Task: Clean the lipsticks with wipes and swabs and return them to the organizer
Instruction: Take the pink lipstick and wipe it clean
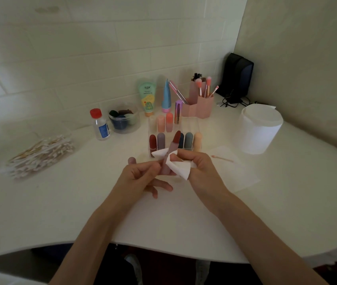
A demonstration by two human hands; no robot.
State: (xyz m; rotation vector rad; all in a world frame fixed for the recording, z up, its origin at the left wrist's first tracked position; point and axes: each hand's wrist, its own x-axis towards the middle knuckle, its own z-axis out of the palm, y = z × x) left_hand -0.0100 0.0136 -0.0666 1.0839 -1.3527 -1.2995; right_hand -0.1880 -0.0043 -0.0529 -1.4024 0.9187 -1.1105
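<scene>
Swabs (40, 155) lay piled at the left; near centre, the left hand's (140, 175) fingers pinched the uncapped lipstick (171, 153) by its base, above the table, just near of the organizer (190, 125); the right hand's (200, 167) fingers pinched a wipe (178, 168) against its tube; wiping seemed underway, the return not yet done; whether the slotted ones were clean, I could not tell.

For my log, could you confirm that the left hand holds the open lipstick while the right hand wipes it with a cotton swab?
Not quite: the head view shows the right hand holding a folded white wipe, not a cotton swab, against the open lipstick that the left hand holds. A swab lies apart, further right.
</scene>
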